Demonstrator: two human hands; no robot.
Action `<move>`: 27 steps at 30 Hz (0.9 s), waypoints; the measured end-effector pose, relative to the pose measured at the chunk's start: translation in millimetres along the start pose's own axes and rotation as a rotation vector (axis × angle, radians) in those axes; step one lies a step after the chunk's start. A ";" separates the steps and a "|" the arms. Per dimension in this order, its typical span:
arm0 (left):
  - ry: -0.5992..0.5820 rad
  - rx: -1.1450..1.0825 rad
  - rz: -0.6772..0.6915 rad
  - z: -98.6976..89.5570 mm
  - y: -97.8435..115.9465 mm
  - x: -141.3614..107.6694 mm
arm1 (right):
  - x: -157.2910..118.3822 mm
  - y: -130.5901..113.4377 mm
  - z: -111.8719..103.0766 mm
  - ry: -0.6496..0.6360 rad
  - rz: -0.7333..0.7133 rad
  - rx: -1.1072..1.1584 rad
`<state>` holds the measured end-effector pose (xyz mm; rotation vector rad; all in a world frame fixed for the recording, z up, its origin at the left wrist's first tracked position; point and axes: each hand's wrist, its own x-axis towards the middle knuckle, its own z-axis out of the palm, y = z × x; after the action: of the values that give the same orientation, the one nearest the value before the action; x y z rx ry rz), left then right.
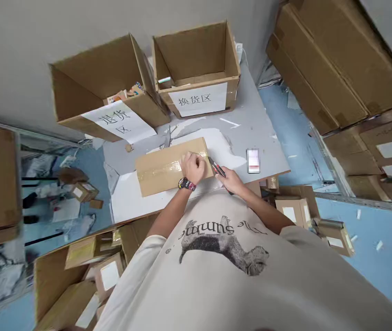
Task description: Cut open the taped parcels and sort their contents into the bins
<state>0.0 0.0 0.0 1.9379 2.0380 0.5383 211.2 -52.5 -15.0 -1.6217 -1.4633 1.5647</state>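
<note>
A long cardboard box (158, 172) with clear tape along its top lies slightly askew on the table in front of me. My left hand (194, 165), with a watch on the wrist, rests on the box's top near the right end. Its fingers are curled closed, and what they hold, if anything, is hidden. In my right hand (232, 180) is a red and black utility knife (220, 171). The knife's tip points away from me at the box's right end; whether it cuts into the tape cannot be made out.
Two open cartons with paper signs, one at the left (95, 87) and one at the right (196, 59), stand along the table's back. A phone (253, 161) lies on the right of the table (268, 124). Stacked cartons (327, 59) rise at the right; an open carton (49, 285) with boxes is below left.
</note>
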 end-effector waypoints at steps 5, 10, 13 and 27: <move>-0.027 0.031 0.022 -2.6 -0.1 6.1 | 2.4 1.0 -9.6 0.093 0.020 0.091; -0.134 0.022 0.174 -17.8 -19.1 10.6 | 10.6 -2.0 -14.9 0.111 0.013 0.152; -0.129 -0.008 0.201 -23.0 -30.0 11.0 | 13.1 1.1 -15.1 0.136 -0.018 0.176; -0.188 0.033 0.096 -20.4 -42.0 21.5 | 92.7 -41.4 16.7 0.215 -0.050 -0.173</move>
<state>-47.9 18.5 0.6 2.0306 1.8574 0.3311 161.6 37.3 -23.1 -1.7740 -1.5427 1.2231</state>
